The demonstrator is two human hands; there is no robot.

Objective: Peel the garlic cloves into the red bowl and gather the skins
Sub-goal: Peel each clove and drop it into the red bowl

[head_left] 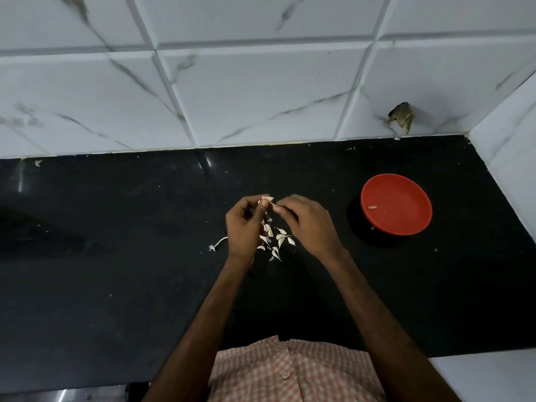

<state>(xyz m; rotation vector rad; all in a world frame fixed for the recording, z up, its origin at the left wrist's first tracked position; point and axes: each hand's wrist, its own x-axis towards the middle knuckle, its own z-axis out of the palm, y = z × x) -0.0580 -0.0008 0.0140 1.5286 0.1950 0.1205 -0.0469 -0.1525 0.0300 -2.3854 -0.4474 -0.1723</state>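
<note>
Now, left hand (243, 224) and right hand (307, 224) pinch a clove (267, 199) above the skins (275, 239) on the bench (116, 227). The bowl (406, 195) sits at three o'clock. A slick clove could squirt loose, scattering skins.

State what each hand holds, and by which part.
The left hand pinches a garlic clove by its lower edge; the right hand pinches the loose skin peeling off it.

White, grey-veined wall tiles (261, 91) fill the top, raised squares with deep grooves. Below runs a glossy black surface (116, 227), with a streak of glare (207, 162) near its back edge. On the right a side wall (510, 134) closes the corner, and there's a ragged dark break (401, 117) low in one tile.
</note>
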